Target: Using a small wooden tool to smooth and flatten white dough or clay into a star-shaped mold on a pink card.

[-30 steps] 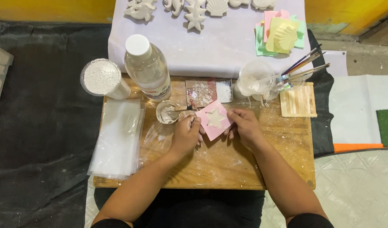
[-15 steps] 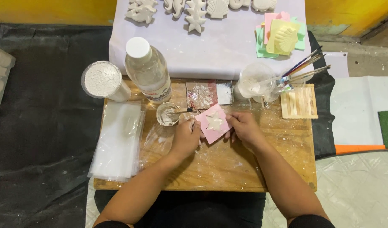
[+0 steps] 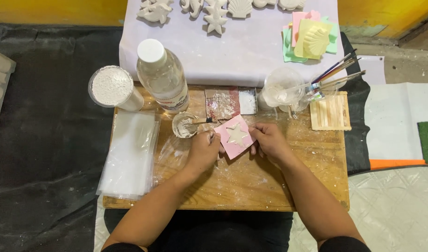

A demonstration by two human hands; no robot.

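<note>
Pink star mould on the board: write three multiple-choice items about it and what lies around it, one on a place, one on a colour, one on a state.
1. Where does the small bowl sit relative to the pink star mould?
A. to its left
B. on the white cloth at the top
C. under the brushes

2. What colour is the cap of the clear bottle?
A. green
B. white
C. orange

3. In what state is the mould's star cavity?
A. empty
B. covered by a lid
C. filled with whitish mix

Answers:
1. A, the bowl stands on the wooden board just left of the mould, above the left hand.
2. B, the cap shows plain white from above.
3. C, the star shape is filled with off-white material while the left hand and the right hand hold the mould's edges.
</note>
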